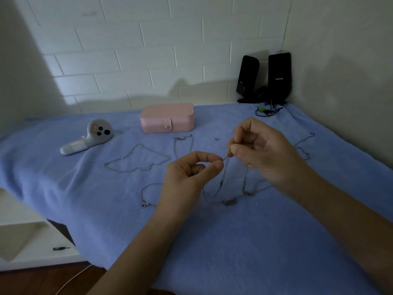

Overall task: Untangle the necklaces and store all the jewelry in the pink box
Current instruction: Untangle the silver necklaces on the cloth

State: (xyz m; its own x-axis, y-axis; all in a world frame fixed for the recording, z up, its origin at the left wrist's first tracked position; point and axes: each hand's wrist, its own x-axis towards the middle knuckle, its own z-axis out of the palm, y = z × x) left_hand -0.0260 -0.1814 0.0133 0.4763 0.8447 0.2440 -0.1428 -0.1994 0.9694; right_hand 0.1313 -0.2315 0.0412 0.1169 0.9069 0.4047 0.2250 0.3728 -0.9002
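My left hand and my right hand are raised above the blue towel, each pinching an end of a thin silver necklace. Its chain hangs down to a bar pendant lying on the towel. A beaded silver necklace lies spread out to the left. Another chain lies in front of the pink box, which is closed and snapped shut at the back centre. A small chain with a pendant rests by my left wrist. A further chain lies at the right.
A grey handheld controller lies at the left on the blue towel. Two black speakers stand in the back right corner with a dark cord before them. White shelving sits beyond the towel's left edge. A small piece of jewelry lies near the box.
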